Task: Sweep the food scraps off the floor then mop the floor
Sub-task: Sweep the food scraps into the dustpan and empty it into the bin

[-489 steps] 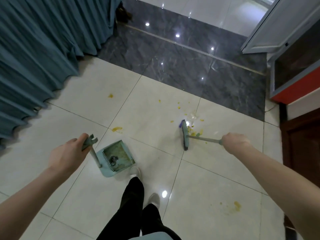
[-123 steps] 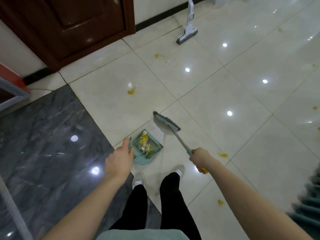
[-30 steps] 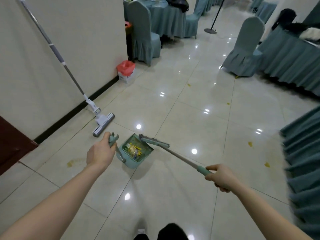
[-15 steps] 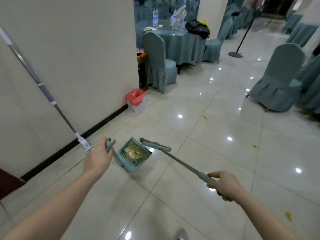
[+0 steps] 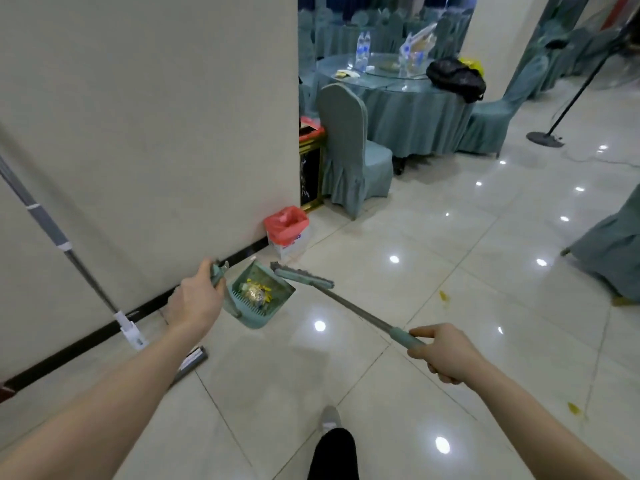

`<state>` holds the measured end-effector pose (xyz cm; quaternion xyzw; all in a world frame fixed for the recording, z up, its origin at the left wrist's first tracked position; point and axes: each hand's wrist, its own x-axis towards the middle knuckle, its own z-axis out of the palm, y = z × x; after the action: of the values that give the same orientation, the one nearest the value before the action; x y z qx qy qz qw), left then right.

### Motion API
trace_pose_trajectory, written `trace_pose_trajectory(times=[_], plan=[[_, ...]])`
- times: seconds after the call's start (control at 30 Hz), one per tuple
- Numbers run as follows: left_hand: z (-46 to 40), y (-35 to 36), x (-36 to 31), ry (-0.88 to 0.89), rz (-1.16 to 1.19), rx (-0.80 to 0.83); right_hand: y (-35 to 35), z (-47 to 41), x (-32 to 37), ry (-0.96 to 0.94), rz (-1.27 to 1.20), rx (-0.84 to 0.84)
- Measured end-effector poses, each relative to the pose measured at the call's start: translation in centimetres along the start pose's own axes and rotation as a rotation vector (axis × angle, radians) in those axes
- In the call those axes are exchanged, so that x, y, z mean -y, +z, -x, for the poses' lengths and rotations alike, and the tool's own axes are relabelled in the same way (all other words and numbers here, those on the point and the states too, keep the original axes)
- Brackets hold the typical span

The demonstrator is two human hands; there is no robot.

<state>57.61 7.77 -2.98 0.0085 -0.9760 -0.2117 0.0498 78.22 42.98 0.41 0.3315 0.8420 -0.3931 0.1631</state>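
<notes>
My left hand (image 5: 195, 303) grips the handle of a teal dustpan (image 5: 259, 296), held off the floor; yellow food scraps and a crumpled wrapper lie inside it. My right hand (image 5: 445, 353) is closed on the teal grip of a broom (image 5: 301, 276), whose head hovers just beyond the dustpan's rim. A mop (image 5: 52, 233) leans against the wall on the left, its head (image 5: 190, 363) on the floor partly behind my left forearm. Yellow scraps (image 5: 444, 295) and a second yellow scrap (image 5: 573, 407) lie on the pale tiles to the right.
A small bin with a red bag (image 5: 286, 225) stands at the wall's corner just beyond the dustpan. Behind it are a covered chair (image 5: 349, 147) and a round draped table (image 5: 398, 95). A floor stand (image 5: 545, 135) is far right, another covered chair (image 5: 613, 251) at the right edge.
I have walked forward toward the red-bagged bin, carrying dustpan and broom in the same grips. The bin and table appear closer, and the mop head has slipped behind my left arm.
</notes>
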Motion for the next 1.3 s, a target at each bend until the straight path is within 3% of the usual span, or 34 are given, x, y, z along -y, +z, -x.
trace_pose_trajectory(times=[0.43,0.87,1.17,1.3], plan=[[-23.7,7.5,-15.4,-0.152,0.047,-0.046,-17.1,-29.0,14.3,-0.119,0.145,0.084],[-37.1,16.9,-33.9,-0.387,-0.020,-0.199,-34.1,-56.9,21.6,-0.305,0.298,0.236],[-44.1,23.8,-43.6,-0.519,-0.188,-0.153,-40.3,-72.6,27.2,-0.412,0.382,0.389],[-47.9,26.8,-45.3,-0.600,-0.155,-0.163,-40.6,-79.2,31.0,-0.442,0.450,0.431]])
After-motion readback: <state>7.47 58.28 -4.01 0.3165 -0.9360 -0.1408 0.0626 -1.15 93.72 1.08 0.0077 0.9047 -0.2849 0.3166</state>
